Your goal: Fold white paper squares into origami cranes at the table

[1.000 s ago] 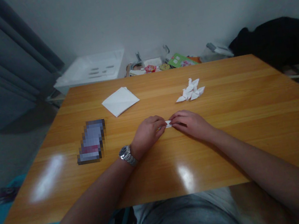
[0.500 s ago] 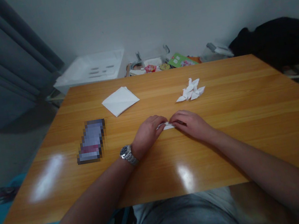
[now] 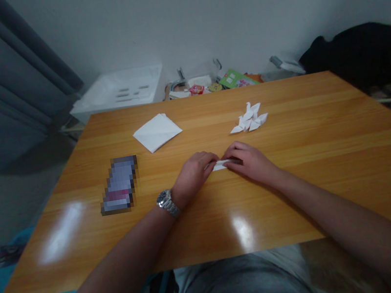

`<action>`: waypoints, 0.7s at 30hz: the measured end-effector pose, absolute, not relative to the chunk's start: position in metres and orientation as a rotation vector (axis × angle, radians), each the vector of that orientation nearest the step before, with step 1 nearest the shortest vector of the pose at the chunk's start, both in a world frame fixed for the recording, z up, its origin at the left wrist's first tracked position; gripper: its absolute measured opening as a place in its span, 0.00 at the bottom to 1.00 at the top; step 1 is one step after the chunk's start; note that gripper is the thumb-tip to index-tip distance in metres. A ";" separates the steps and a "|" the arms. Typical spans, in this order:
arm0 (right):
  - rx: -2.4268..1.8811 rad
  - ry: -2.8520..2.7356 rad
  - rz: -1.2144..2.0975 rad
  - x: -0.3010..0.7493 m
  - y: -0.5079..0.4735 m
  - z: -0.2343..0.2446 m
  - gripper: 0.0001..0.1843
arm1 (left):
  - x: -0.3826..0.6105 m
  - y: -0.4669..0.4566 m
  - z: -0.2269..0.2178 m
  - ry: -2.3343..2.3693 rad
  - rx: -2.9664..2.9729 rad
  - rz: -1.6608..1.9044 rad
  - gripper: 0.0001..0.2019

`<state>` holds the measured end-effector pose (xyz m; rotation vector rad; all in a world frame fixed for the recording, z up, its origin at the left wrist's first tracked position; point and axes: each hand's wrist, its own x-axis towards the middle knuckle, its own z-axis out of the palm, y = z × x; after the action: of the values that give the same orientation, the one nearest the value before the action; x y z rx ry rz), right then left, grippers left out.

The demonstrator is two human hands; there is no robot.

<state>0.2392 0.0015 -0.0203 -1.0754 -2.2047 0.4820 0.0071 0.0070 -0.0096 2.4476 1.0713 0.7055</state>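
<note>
A small folded white paper [image 3: 220,166] lies near the middle of the wooden table [image 3: 206,214]. My left hand [image 3: 196,173], with a metal watch [image 3: 167,202] on its wrist, pinches the paper's left end. On the other end, the fingers of my right hand [image 3: 247,160] are closed, thumb in front and fingertips behind. Both hands partly cover the paper, so its full shape is hidden. Beyond my right hand sits a cluster of white folded paper birds [image 3: 249,119]. Past my left hand is a stack of white paper sheets [image 3: 158,132].
A phone [image 3: 119,184] with a blurred-out screen lies on the table's left side. Behind the far edge are a white tray-like box [image 3: 123,89], a green packet [image 3: 238,78] and other small items. Dark cloth [image 3: 359,56] is heaped at the far right.
My right hand's fingers have risen and shifted slightly along the paper, and a bit more of the paper shows between the hands. My left hand is nearly still.
</note>
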 end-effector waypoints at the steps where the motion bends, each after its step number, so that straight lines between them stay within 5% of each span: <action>1: -1.075 -2.207 0.478 0.239 0.002 -0.021 0.04 | 0.007 0.007 -0.009 1.072 2.448 0.704 0.08; 21: -1.058 -2.157 0.566 0.237 -0.001 -0.014 0.09 | 0.008 0.004 -0.007 1.018 2.390 0.795 0.09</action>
<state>0.2369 -0.0008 -0.0142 -1.0578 -2.1573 0.5664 0.0081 0.0042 -0.0066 2.3902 1.0178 0.7946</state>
